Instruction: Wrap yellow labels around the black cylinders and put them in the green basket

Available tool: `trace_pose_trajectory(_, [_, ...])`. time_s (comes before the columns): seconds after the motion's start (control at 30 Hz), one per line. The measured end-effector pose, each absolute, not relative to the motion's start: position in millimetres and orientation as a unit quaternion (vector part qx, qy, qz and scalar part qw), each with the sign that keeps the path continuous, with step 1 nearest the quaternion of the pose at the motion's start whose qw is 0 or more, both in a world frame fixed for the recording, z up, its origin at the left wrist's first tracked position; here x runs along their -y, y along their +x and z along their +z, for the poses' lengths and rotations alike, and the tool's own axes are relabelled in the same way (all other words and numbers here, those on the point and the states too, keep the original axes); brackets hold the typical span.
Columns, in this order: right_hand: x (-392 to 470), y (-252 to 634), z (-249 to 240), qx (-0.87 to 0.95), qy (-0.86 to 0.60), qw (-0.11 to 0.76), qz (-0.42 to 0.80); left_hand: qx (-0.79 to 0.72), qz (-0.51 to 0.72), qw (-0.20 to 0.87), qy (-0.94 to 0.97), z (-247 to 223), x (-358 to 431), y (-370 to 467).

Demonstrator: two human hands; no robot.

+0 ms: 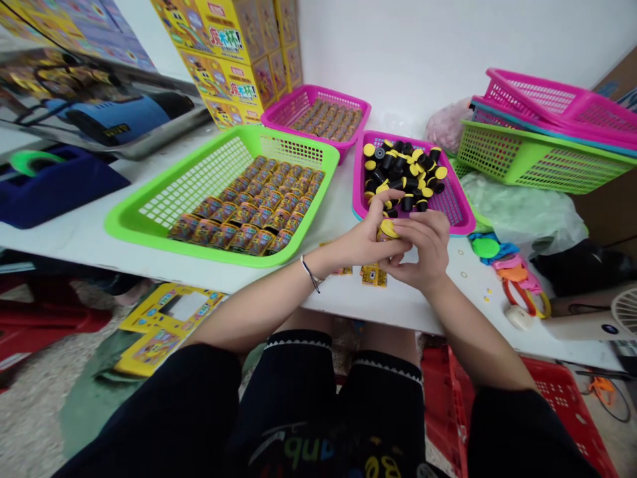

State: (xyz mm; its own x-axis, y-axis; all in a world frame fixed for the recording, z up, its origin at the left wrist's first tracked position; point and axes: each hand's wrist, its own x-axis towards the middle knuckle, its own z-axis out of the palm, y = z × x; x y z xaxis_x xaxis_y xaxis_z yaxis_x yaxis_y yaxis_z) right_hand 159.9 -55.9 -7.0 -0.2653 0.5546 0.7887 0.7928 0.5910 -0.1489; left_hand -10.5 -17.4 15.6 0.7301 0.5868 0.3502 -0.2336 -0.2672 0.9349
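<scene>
Between both hands is a small cup with a yellow lid [389, 229], held above the table near its front edge. My left hand [365, 239] wraps its fingers around the cup's side, the index finger raised above the lid. My right hand [423, 249] grips it from the other side with fingers on the lid. Much of the cup is hidden by the fingers. Just beyond stands a magenta basket [460, 209] with several black cups with yellow lids [403, 169]. Beneath the hands lie printed yellow cards [373, 275], partly covered.
On the left, a green basket [149, 229] holds rows of printed cups [259, 206]. Behind it are another magenta basket [283, 113] and stacked yellow boxes [233, 60]. To the right are stacked baskets [542, 156], a plastic bag [527, 209], coloured tape rings [520, 279] and a fan [624, 309].
</scene>
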Motion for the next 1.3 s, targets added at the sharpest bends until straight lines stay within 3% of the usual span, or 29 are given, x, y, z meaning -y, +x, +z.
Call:
trace_pose_trajectory(0.17, [54.3,163.5,-10.0,0.801,-0.391,0.437,-0.121,-0.065,0.293,0.646,0.702,16.3,18.9,-12.4])
trace_pose_trajectory(0.5, [47.7,179.1,-9.1,0.780,-0.412,0.383,-0.272,-0.127,0.486,0.360,0.786,25.7,17.7,-10.4])
trace_pose_trajectory(0.77, [38.8,187.6,12.1,0.704,-0.514,0.413,-0.264,-0.337,0.470,0.168,0.798,78.3,37.6,-87.4])
trace_pose_trajectory(0.87, [35.8,183.7,11.4,0.694,-0.553,0.399,-0.231,-0.463,0.410,0.117,0.777,83.4,1.6,-140.3])
trace_pose_trajectory(1.0, [33.0,178.0,7.2,0.689,-0.580,0.385,-0.201,-0.620,0.224,0.082,0.747,73.3,-56.7,-191.7])
trace_pose_trajectory(1.2, [10.5,183.2,29.5,0.648,-0.631,0.410,-0.121,-0.629,0.046,0.131,0.765,58.6,-86.9,-205.9])
trace_pose_trajectory(1.3, [-16.3,186.3,48.8,0.692,-0.649,0.316,-0.017,-0.628,-0.020,0.121,0.768,61.9,-84.1,-202.7])
